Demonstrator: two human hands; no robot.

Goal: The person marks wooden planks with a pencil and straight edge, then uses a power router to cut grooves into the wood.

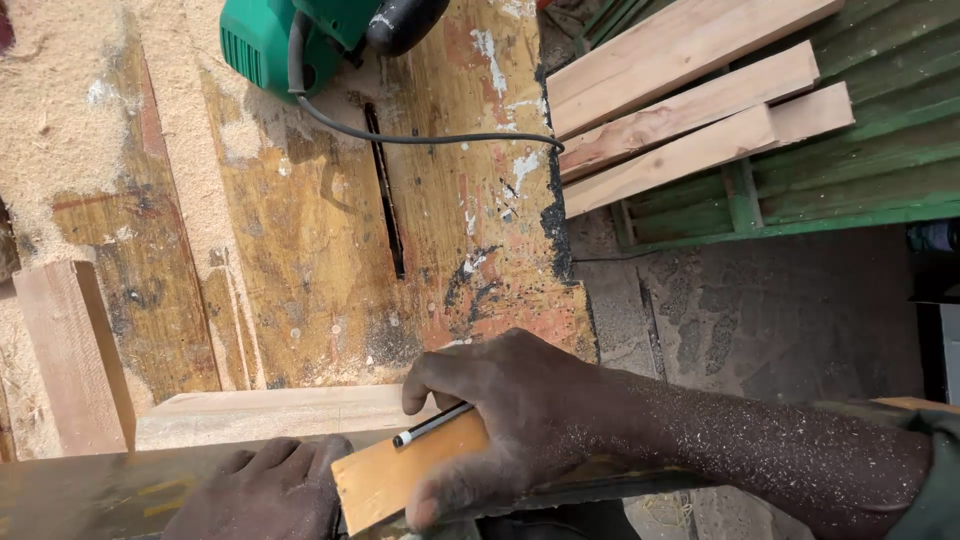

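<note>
Sawdust-flecked right hand [520, 420] pinches a pencil [432, 424] slanting across the yellow board [385, 485]; left hand [265, 490] (seemingly flat, fingers loose) presses just beside.

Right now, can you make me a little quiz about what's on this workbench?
1. True or false: the right hand holds a pen against a small flat wood piece.
2. What colour is the power tool at the top of the bench? A red, B green, C yellow.
3. Fill in: the bench top is dusted with ____.

Key: 1 true. 2 B. 3 sawdust.
</note>
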